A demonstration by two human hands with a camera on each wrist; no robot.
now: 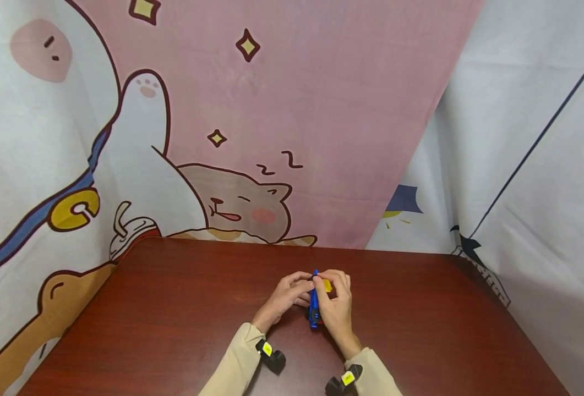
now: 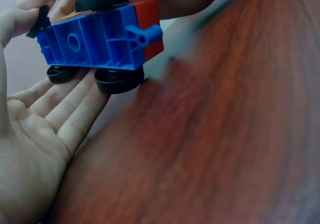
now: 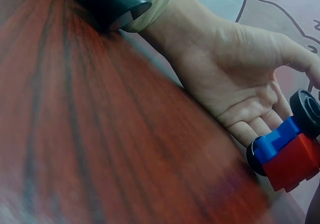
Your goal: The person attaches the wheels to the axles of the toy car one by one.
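A small toy car with a blue chassis, black wheels and a red block at one end is held between both hands, just over the table. My left hand grips it from the left, thumb by a wheel and fingers beneath the wheels in the left wrist view. On the other side my right hand holds it with thumb and fingers near a yellow piece. The ribbed underside of the chassis faces the left wrist camera. Fingers hide much of the car's far end.
A dark reddish-brown wooden table lies under the hands. Behind it hangs a cartoon-printed curtain, with a white curtain along the right side. Black cameras are strapped at both wrists over beige sleeves.
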